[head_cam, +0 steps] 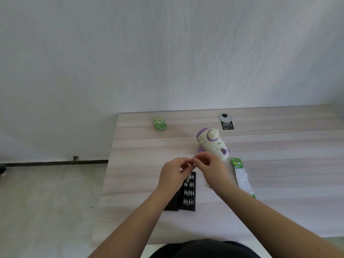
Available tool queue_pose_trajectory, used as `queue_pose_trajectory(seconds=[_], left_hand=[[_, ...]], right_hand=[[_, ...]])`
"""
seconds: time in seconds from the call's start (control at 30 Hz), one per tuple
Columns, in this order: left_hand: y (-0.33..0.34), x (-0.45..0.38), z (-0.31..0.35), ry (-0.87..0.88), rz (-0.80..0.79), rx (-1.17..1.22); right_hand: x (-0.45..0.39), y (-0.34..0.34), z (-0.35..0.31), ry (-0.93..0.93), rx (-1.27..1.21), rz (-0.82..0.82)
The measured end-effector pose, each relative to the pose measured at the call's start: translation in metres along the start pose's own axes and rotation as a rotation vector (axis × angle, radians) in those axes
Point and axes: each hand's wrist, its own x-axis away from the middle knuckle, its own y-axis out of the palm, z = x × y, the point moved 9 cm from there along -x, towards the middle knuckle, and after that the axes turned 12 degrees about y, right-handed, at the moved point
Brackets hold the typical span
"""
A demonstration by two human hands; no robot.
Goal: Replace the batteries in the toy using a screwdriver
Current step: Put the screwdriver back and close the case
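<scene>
Above the open black bit case [188,192], near the middle of the pale wood-grain bench [279,183], the two hands are meeting. The left hand [174,174] is gripping a slim pale screwdriver handle [188,176], which is pointing down toward the case. The right hand [211,167] is pinching with curled fingertips at the upper end of this handle; it is probably fitting a bit there, but the bit itself is too small to see.

Just beyond the hands, the cream and purple plastic toy [213,144] is lying on the bench, and neither hand is touching it. I cannot tell where its battery cover is. To the right of the toy, a long clear battery pack with a green card top [241,175] is lying flat, and whether batteries are inside is not visible. Further away, near the back edge, a small green packet [159,123] and a black label with a round grey top [226,121] are resting.

In my judgement the task is only beginning: the tool is being prepared. Unscrewing the cover, taking out the old batteries, putting in the new ones and closing the toy are all remaining.
</scene>
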Motion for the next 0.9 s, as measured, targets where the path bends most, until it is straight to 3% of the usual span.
queue_pose_trajectory(seconds=[0.4, 0.57, 0.73, 0.9], left_hand=[[0.038, 0.025, -0.016, -0.179, -0.108, -0.093], [0.033, 0.049, -0.053, -0.372, -0.054, -0.121], [0.034, 0.059, -0.084, -0.524, -0.017, -0.202], [0.051, 0.061, -0.104, -0.567, -0.088, -0.22]], right_hand=[[-0.019, -0.01, 0.039, 0.021, 0.076, -0.066], [-0.033, -0.003, 0.05, 0.026, 0.136, -0.108], [-0.04, 0.006, 0.076, 0.115, 0.215, -0.152], [-0.045, 0.017, 0.105, 0.229, 0.247, -0.167]])
